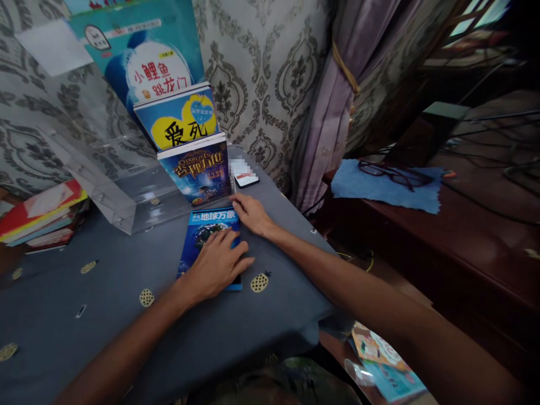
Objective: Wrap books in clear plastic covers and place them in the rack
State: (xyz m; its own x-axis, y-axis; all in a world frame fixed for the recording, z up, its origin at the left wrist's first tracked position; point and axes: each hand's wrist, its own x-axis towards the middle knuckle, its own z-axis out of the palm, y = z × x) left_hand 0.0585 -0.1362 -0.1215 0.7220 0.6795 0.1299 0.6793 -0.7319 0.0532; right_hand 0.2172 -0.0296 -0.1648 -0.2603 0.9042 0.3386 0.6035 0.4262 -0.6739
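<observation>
A blue book [206, 225] with an earth picture lies flat on the grey-blue tablecloth [126, 315]. My left hand [217, 264] rests flat on its cover, fingers spread. My right hand [252, 215] lies at the book's top right corner, fingers stretched toward the foot of a clear acrylic stand [126, 197]. Three books lean in that stand in tiers: a dark blue one [198, 169] in front, a blue and yellow one [179, 118] behind it, and a tall teal one [143, 56] at the back.
A stack of books [42, 216] lies at the table's left edge. A phone [246, 179] sits by the wall behind my right hand. To the right, a dark wooden desk [464, 242] bears a blue cloth [388, 188] and glasses [394, 171]. Booklets [383, 360] lie on the floor.
</observation>
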